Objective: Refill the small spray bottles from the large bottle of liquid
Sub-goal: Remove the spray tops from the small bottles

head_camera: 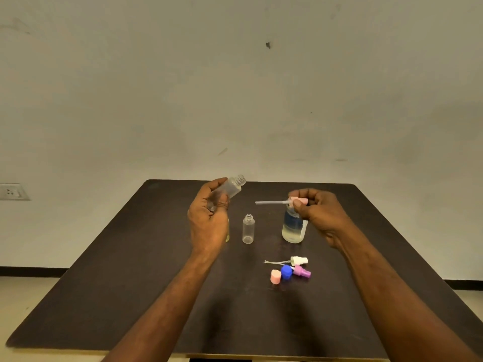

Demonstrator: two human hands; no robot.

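Note:
My left hand (209,218) grips a small clear spray bottle (231,186) with no cap, lifted off the table and tilted with its threaded neck pointing up and right. My right hand (318,210) pinches a pink spray head (298,201) whose dip tube (269,202) sticks out to the left. Right behind that hand stands the large bottle (294,228), holding pale yellowish liquid in its lower part. A second small clear bottle (248,229) stands open and upright between my hands. A bit of another yellowish bottle (228,235) peeks out behind my left wrist.
Loose parts lie on the dark table (130,283) nearer me: a white spray head (298,260) with tube, a blue cap (286,272), a purple-pink spray head (303,272) and a pink cap (275,276). A wall socket (13,191) sits far left.

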